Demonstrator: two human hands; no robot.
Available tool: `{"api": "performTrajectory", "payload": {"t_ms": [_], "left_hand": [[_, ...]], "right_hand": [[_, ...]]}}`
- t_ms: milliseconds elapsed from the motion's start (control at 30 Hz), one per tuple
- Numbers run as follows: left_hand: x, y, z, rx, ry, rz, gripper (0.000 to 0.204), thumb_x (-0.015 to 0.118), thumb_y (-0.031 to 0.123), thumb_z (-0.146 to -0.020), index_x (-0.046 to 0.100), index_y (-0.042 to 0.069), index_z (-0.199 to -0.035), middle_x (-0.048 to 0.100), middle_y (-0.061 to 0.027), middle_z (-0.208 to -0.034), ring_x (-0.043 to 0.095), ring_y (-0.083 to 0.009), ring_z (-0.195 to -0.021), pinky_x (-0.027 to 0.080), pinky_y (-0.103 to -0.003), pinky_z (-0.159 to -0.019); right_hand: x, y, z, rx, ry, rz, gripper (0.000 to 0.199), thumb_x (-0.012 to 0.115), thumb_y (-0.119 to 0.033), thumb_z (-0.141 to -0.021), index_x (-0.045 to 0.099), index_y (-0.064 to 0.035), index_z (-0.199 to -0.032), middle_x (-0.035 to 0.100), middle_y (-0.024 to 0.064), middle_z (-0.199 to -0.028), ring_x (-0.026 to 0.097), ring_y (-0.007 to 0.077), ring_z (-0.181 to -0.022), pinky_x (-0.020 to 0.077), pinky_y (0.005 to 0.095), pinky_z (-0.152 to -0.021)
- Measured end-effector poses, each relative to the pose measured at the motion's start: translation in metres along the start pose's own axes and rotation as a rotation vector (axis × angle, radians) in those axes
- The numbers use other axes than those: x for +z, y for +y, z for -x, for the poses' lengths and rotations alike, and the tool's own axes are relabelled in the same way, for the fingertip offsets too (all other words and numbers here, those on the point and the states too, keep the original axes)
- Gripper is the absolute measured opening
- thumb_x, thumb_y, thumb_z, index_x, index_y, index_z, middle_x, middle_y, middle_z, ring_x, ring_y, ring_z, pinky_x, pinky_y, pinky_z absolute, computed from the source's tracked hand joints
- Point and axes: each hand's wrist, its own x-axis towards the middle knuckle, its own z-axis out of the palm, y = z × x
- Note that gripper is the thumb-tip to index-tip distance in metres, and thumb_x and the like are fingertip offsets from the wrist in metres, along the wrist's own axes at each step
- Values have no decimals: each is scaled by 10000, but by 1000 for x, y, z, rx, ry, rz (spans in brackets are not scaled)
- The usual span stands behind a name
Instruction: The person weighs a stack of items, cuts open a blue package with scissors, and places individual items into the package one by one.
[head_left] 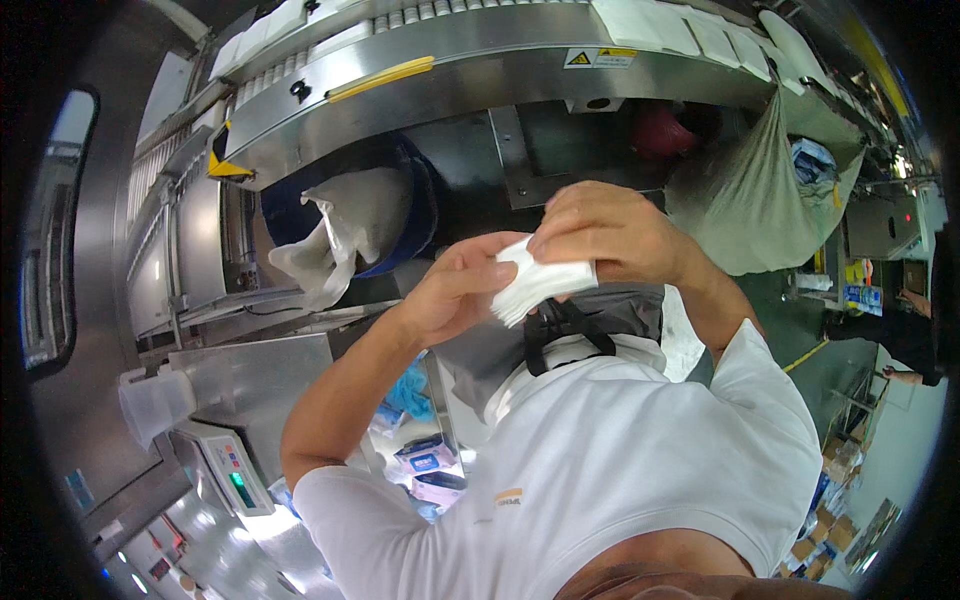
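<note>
A small stack of white folded wipes (540, 283) is held between my two hands in front of my body. Their layered edges fan out toward the lower left. My left hand (455, 287) pinches the stack's left side, thumb on top. From above, my right hand (612, 238) closes over the right part, with its bent fingers covering some of the stack. Beyond my hands runs a steel conveyor (480, 75), and more white folded stacks (650, 25) lie on it at the upper right.
A dark blue bin (415, 200) with a pale plastic bag stands below the conveyor at left. A greenish cloth sack (735, 200) hangs at right. Lower left are a digital scale (235, 480) and wipe packets (430, 458). Another person (890, 335) is at far right.
</note>
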Motion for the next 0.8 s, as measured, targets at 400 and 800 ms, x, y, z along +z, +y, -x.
{"api": "performTrajectory", "payload": {"t_ms": [400, 800], "left_hand": [[9, -8, -3, 482, 328, -282, 522, 766, 255, -974, 538, 30, -1386, 640, -97, -1279, 617, -174, -1174, 515, -353, -1015], [-12, -25, -6, 408, 576, -477, 319, 738, 81, -968, 615, -36, -1239, 695, -68, -1085, 654, -117, -975, 543, -267, -851]], "right_hand": [[30, -1, -6, 750, 372, -499, 297, 674, -279, -1038, 724, 14, -1034, 710, 8, -874, 639, 57, -787, 515, 252, -681], [75, 27, 28, 837, 326, -240, 385, 727, -385, -986, 674, -7, -940, 686, 73, -770, 562, 89, -699, 479, 349, -618]]}}
